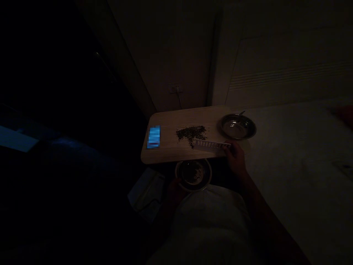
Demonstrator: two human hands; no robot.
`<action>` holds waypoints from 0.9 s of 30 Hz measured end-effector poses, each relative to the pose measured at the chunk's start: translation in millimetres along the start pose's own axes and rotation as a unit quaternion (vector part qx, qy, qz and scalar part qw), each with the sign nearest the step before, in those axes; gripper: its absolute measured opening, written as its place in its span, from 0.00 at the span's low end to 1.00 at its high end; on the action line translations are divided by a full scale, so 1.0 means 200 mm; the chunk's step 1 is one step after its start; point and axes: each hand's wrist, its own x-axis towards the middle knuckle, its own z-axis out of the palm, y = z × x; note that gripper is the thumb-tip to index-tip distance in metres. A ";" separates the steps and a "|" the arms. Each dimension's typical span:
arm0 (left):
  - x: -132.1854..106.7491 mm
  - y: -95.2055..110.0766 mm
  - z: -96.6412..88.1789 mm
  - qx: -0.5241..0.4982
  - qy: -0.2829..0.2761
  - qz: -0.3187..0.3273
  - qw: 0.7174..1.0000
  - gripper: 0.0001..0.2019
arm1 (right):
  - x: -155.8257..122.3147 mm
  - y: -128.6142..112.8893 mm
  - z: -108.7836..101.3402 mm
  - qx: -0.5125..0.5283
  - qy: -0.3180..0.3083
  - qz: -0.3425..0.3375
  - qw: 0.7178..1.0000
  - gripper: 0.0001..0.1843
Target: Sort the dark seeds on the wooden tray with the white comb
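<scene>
The scene is very dark. On a small wooden table [171,152] lies a heap of small dark seeds or grains [191,133]. My right hand [235,158] is closed on the end of a flat pale ruler-like strip [211,145] whose far end touches the heap. Below the table's near edge my left hand [173,189] holds a round metal bowl [193,175] by its rim; some dark grains lie inside it. The fingers of that hand are barely visible.
A second metal bowl [238,126] with a spoon handle stands at the table's right end. A lit phone [153,137] lies at the left end. A bed surface [289,154] extends to the right. A wall socket [175,88] with a cable sits behind.
</scene>
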 end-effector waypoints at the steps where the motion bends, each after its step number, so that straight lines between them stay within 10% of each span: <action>1: 0.00 0.00 0.01 0.000 0.003 -0.001 1.000 0.18 | 0.00 0.00 0.00 -0.002 0.005 0.004 1.000 0.09; 27: 0.00 -0.01 -0.03 -0.001 -0.009 0.008 1.000 0.20 | 0.03 0.00 -0.01 -0.004 -0.048 -0.031 0.998 0.08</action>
